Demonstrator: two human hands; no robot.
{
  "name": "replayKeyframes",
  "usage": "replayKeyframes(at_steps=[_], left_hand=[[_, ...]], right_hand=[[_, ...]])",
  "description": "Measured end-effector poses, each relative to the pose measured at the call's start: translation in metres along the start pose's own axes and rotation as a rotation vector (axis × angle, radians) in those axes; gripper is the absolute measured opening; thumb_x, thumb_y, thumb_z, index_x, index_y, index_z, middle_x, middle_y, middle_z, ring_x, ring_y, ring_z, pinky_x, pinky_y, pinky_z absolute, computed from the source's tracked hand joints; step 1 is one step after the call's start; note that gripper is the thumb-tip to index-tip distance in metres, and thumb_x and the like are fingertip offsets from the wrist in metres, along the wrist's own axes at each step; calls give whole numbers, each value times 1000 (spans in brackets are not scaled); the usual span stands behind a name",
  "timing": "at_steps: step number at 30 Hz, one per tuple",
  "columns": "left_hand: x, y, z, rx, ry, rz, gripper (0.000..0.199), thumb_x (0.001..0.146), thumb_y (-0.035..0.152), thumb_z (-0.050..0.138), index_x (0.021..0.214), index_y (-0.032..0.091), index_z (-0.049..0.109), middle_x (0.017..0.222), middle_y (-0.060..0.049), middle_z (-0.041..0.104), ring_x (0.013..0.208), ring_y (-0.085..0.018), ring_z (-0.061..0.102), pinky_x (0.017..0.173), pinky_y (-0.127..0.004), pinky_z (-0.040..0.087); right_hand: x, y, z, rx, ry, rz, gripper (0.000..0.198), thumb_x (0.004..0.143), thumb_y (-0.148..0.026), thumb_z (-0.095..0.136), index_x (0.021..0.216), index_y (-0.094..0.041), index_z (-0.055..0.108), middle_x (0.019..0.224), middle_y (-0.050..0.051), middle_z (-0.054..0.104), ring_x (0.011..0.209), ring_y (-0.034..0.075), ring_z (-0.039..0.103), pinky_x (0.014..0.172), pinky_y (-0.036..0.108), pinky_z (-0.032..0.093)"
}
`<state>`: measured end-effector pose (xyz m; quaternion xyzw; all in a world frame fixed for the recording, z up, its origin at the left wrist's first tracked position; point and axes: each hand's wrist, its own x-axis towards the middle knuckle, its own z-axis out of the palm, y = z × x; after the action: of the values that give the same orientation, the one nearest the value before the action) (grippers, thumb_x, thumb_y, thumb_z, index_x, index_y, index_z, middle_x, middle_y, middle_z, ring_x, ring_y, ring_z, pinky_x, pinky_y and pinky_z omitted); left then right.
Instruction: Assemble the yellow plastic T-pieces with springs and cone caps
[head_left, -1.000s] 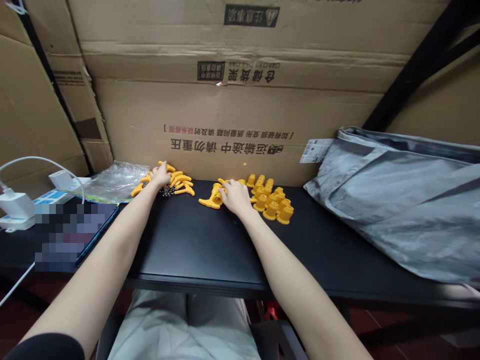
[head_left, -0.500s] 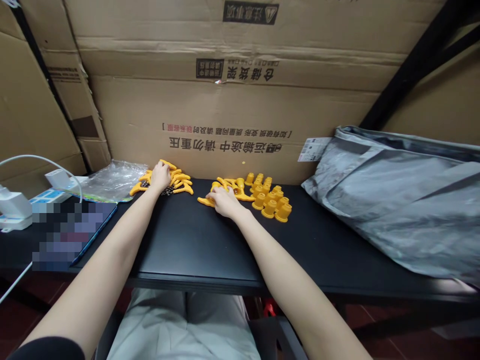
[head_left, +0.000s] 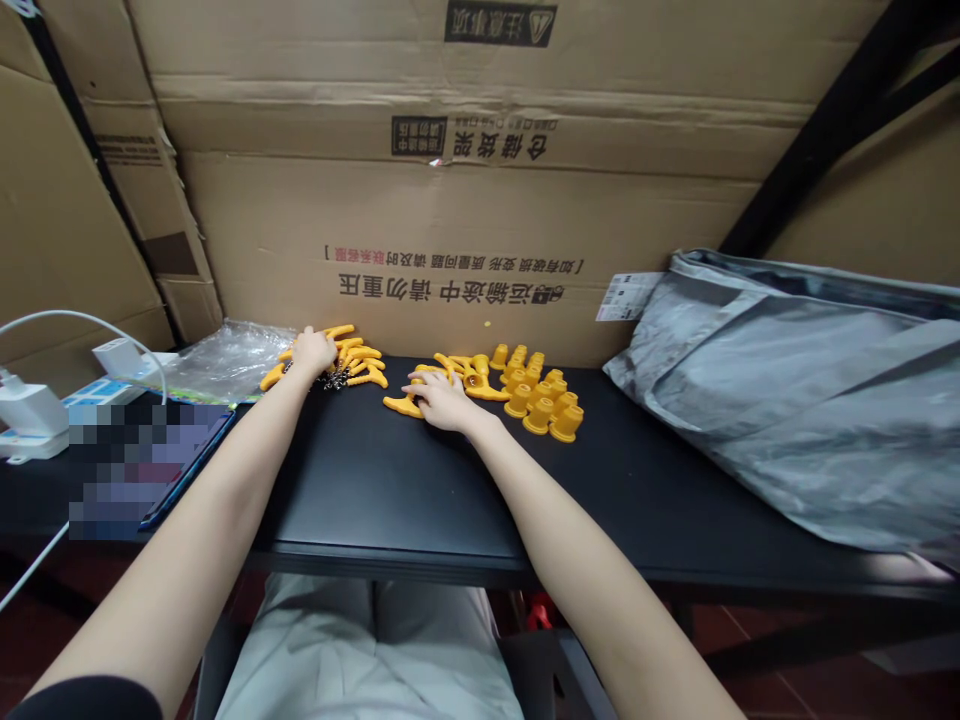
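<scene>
My left hand (head_left: 313,352) rests on the pile of yellow curved, horn-shaped handles (head_left: 361,355) at the back left. Its fingertips are hidden, so whether it grips one cannot be seen. Dark metal chains (head_left: 335,380) lie in the front of that pile. To the right, my right hand (head_left: 444,400) is closed on a yellow curved handle (head_left: 403,405), whose left end sticks out past the fingers. More yellow handles (head_left: 489,393) lie just behind and beside this hand. Several yellow cup-shaped pieces (head_left: 538,414) stand in rows to its right, wide rim down.
A clear plastic bag (head_left: 236,358) lies left of the pile. A phone-like device (head_left: 187,470), its screen blurred, and a power strip with white plugs (head_left: 34,415) are farther left. A grey fabric bag (head_left: 787,400) fills the right side. Cardboard (head_left: 450,210) stands behind the black table (head_left: 390,490).
My left hand has shifted slightly left and down over the pile. With the yellow handle, my right hand has moved a little left and toward me; the cups stay put.
</scene>
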<state>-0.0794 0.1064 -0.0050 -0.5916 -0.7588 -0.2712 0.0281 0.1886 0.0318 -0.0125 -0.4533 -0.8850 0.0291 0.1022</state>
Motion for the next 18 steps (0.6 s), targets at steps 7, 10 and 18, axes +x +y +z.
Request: replayKeyframes(at_steps=[7,10,18], left_hand=[[0,-5,3,-78,44,120,37,86,18,44,115,21,66,123,-13,60,113,-26,60,102,-37,44],[1,1,0,-23,1,129,35,85,19,44,109,17,70,124,-14,62,116,-25,59,103,-34,43],[7,23,-24,-22,-137,-52,37,85,29,46,112,16,69,120,-13,68,117,-29,59,99,-38,44]], right_hand=[[2,-4,-1,-12,-28,-47,47,84,-3,42,115,-27,67,129,5,62,128,24,42,109,64,15],[6,-5,-2,-105,-33,-89,43,84,-2,45,112,-26,68,122,6,65,123,24,46,108,65,14],[11,-10,-5,-197,23,-135,35,88,-1,43,98,-21,70,109,7,68,112,21,54,110,55,20]])
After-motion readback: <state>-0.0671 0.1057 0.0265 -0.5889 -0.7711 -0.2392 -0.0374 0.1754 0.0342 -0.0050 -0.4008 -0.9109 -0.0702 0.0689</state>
